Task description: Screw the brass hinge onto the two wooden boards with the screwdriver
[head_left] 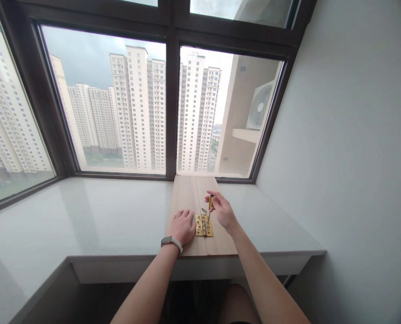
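Two pale wooden boards (184,193) lie side by side on the white sill. Across their seam rests a brass hinge (204,226), opened flat. My left hand (184,226) lies flat on the left board beside the hinge, holding nothing, with a grey band on its wrist. Above the right leaf, my right hand (223,210) grips a yellow and black screwdriver (210,202) that points down; its tip is near the leaf's holes. Several small screws (204,210) lie just beyond the hinge.
The white sill (119,220) stretches to both sides, with its front edge near my forearms. Behind the boards stands a dark window frame (172,112). A white wall (349,135) rises on the right.
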### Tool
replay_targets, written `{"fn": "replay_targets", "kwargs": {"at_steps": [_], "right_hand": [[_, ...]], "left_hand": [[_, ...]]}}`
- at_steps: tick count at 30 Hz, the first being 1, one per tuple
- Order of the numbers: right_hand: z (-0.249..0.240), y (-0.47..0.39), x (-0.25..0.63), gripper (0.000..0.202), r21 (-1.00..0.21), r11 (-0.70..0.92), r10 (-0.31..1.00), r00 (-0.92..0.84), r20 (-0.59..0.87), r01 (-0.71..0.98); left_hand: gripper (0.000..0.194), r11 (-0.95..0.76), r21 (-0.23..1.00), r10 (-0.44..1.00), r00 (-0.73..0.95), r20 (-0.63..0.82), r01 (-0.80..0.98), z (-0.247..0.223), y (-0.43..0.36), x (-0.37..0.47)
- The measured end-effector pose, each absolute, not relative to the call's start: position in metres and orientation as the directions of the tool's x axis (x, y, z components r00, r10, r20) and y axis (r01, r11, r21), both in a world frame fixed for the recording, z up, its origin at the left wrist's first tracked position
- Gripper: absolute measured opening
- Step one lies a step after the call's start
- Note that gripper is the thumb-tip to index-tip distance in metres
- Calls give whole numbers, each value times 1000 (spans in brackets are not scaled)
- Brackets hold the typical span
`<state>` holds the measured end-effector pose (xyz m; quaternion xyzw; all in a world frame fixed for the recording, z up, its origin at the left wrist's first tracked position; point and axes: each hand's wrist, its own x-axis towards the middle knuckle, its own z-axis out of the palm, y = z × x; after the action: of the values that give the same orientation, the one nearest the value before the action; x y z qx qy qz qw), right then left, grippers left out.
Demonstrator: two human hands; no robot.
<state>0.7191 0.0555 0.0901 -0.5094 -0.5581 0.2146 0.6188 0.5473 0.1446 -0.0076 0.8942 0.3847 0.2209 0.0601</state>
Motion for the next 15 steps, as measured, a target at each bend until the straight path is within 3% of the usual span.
{"fn": "replay_targets", "kwargs": {"at_steps": [10, 15], "right_hand": [[91, 57, 716, 48, -886, 388, 772, 435, 463, 254], [92, 53, 714, 52, -877, 390, 780, 407, 476, 280]], "left_hand": [[49, -689, 304, 724, 603, 334, 659, -6, 143, 548], [49, -685, 311, 728, 604, 325, 659, -5, 142, 547]]}}
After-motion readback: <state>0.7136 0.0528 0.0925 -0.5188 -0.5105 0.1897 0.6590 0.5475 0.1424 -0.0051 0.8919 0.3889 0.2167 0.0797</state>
